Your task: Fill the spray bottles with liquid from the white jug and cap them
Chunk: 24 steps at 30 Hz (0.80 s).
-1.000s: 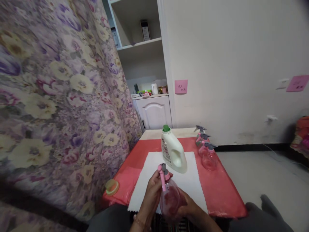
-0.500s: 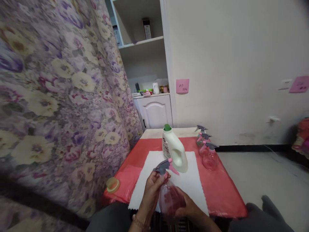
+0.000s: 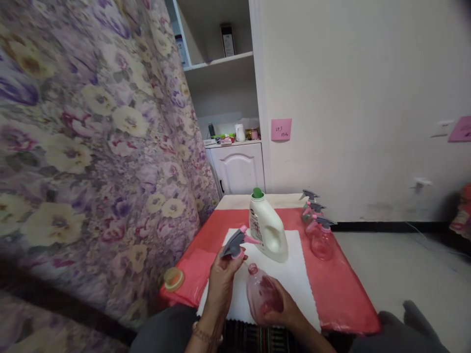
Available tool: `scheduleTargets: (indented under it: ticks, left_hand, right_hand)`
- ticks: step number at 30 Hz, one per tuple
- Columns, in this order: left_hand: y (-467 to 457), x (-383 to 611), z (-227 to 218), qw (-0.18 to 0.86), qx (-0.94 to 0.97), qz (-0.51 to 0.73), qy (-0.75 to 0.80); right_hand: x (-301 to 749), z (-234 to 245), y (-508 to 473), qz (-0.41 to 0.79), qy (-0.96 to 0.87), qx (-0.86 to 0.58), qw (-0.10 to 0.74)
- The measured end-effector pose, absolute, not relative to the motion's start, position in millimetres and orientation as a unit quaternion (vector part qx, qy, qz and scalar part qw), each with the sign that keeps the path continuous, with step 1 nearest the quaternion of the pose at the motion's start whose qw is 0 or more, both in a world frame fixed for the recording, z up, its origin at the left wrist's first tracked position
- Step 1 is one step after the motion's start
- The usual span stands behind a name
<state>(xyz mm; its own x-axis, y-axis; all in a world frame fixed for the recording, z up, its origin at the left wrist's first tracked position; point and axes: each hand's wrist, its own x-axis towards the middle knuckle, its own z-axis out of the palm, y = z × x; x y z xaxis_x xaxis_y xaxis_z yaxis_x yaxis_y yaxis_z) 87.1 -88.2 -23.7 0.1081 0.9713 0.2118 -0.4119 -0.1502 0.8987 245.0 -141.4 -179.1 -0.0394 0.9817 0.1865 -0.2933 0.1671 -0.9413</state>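
My left hand (image 3: 222, 279) pinches the grey and pink spray head (image 3: 234, 244), raised to the upper left of the bottle. Clear of the spray head, the neck of the pink see-through spray bottle (image 3: 259, 294) stands open. Fingers of my right hand (image 3: 285, 309) wrap round the bottle's right side, just above the near edge of the white cloth (image 3: 294, 274). Behind both hands, a pale green jug (image 3: 270, 230) with a handle stands on the cloth, its green spout insert showing at the uncapped mouth.
Several pink spray bottles (image 3: 323, 244) with grey heads stand in a row along the table's right side. A yellowish round lid (image 3: 173, 279) lies at the left edge of the red tablecloth (image 3: 342, 294). A floral curtain (image 3: 110, 162) hangs close on the left; a cabinet (image 3: 239, 169) stands behind.
The spray head has come off the bottle and moved up and left in my left hand. My right hand still holds the bottle, now with its neck uncovered.
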Motion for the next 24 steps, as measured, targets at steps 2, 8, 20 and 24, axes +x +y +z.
scheduleTargets:
  ticks: [2,8,20,24]
  left_hand:
    - [-84,81,-20,0.581,0.434,0.622,0.296]
    - [-54,51,-10,0.591,0.333,0.683,0.273]
    - [27,9,-55,0.548,0.299,0.706,0.335]
    - [51,9,-84,0.571,0.280,0.673,0.378]
  right_hand:
    - [245,-183,-140,0.525,-0.485,-0.372,0.592]
    - [245,-196,-143,0.468,-0.502,-0.422,0.592]
    - [240,-194,-136,0.416,-0.487,-0.494,0.588]
    - [233,-189,-136,0.387,-0.505,-0.512,0.578]
